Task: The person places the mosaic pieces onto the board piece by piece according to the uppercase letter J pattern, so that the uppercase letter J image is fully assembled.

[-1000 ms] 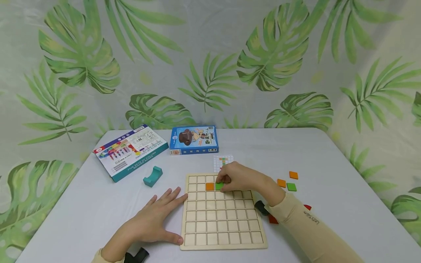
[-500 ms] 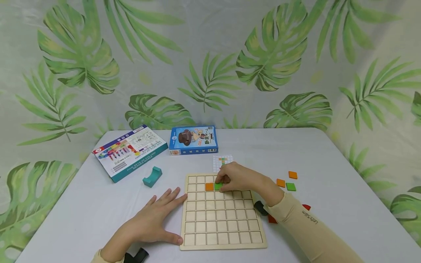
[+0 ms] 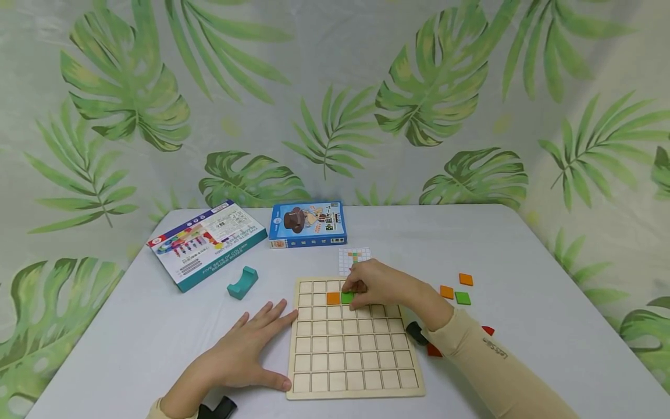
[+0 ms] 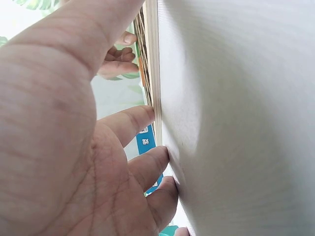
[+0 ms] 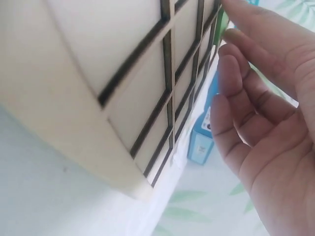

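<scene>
A wooden grid board lies on the grey table. An orange tile sits in its second row, and a green tile sits right beside it. My right hand is bent over the green tile and pinches it by its edges. In the right wrist view the fingers reach the green tile above the board. My left hand lies flat on the table, with its fingertips and thumb against the board's left edge.
Loose orange, green and red tiles lie right of the board. A small pattern card sits behind it. A teal block, a blue box and a white box are at the back left.
</scene>
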Available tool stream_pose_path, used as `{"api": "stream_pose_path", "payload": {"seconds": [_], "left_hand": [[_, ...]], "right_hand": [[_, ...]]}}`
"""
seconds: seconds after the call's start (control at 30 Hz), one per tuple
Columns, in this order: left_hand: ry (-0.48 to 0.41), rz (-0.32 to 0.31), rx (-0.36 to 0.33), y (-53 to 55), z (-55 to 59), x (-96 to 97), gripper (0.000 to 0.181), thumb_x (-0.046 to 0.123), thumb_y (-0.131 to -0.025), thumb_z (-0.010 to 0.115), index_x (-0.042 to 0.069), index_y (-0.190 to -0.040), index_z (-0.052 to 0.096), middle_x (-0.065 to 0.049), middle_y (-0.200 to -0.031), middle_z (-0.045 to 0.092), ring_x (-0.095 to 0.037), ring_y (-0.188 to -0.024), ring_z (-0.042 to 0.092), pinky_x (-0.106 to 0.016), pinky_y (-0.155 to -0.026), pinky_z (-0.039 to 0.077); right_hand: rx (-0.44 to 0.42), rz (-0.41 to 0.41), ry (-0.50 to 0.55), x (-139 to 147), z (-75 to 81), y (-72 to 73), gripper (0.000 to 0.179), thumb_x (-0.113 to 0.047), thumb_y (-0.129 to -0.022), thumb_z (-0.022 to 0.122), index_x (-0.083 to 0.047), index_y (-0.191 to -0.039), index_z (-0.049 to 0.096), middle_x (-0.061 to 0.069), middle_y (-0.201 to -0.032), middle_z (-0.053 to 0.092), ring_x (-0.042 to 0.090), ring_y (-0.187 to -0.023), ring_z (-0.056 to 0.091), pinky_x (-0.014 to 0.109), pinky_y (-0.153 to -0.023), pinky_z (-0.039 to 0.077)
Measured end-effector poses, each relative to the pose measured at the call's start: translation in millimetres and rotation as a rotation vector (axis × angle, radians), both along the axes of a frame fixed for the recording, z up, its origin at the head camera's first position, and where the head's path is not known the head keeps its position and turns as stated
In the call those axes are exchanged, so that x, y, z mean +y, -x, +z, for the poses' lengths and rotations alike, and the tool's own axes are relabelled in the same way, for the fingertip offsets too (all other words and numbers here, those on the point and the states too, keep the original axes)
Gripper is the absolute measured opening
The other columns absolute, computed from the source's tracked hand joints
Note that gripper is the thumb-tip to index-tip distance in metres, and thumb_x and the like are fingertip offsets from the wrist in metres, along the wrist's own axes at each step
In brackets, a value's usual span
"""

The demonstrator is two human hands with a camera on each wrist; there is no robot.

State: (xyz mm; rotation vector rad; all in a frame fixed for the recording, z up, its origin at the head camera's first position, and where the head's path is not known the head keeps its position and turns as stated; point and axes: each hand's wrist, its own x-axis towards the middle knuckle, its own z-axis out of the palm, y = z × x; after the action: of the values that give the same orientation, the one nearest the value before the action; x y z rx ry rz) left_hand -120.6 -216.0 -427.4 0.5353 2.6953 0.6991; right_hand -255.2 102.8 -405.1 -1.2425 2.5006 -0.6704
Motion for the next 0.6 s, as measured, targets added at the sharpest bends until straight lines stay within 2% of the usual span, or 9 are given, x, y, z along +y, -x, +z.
{"api": "stream_pose_path", "payload": {"seconds": [0.1, 0.27, 0.43, 0.6], "left_hand": [[-0.006, -0.004, 0.002, -0.5, -0.1, -0.1, 0.120, 0.072, -0.068, 0.091, 0.029, -0.168, 0.039, -0.007, -0.181, 0.023, -0.043, -0.168, 0.016, -0.082, -0.126, 0.010], [-0.004, -0.006, 0.009, -1.2, -0.6, -0.3, 0.120, 0.072, -0.068, 0.090, 0.029, -0.168, 0.039, -0.007, -0.181, 0.023, -0.043, -0.168, 0.016, -0.081, -0.127, 0.010], [0.000, -0.003, 0.007, -1.1, -0.9, 0.0, 0.120, 0.073, -0.068, 0.090, 0.030, -0.168, 0.039, -0.006, -0.181, 0.023, -0.043, -0.168, 0.016, -0.080, -0.127, 0.010], [0.015, 0.009, -0.002, 0.1, -1.0, 1.2, 0.119, 0.072, -0.068, 0.091, 0.032, -0.167, 0.039, -0.004, -0.181, 0.023, -0.041, -0.169, 0.015, -0.080, -0.128, 0.009]], "right_hand": [[0.002, -0.013, 0.001, 4, 2.2, -1.8, 0.027, -0.021, -0.092, 0.088, -0.008, -0.114, 0.081, 0.000, -0.100, 0.073, 0.008, -0.087, 0.063, 0.020, -0.079, 0.056], [-0.012, -0.094, 0.004, 22, 5.6, -2.6, 0.025, -0.019, -0.094, 0.084, -0.010, -0.117, 0.079, -0.001, -0.098, 0.071, 0.011, -0.088, 0.062, 0.025, -0.080, 0.056], [-0.009, -0.195, -0.004, 51, 7.4, -0.3, 0.029, -0.020, -0.096, 0.082, -0.011, -0.123, 0.078, -0.001, -0.102, 0.071, 0.013, -0.094, 0.064, 0.032, -0.085, 0.057], [0.029, -0.283, -0.007, 89, 10.0, 1.1, 0.035, -0.023, -0.095, 0.083, -0.011, -0.127, 0.076, 0.000, -0.110, 0.073, 0.017, -0.102, 0.067, 0.042, -0.091, 0.058]]}}
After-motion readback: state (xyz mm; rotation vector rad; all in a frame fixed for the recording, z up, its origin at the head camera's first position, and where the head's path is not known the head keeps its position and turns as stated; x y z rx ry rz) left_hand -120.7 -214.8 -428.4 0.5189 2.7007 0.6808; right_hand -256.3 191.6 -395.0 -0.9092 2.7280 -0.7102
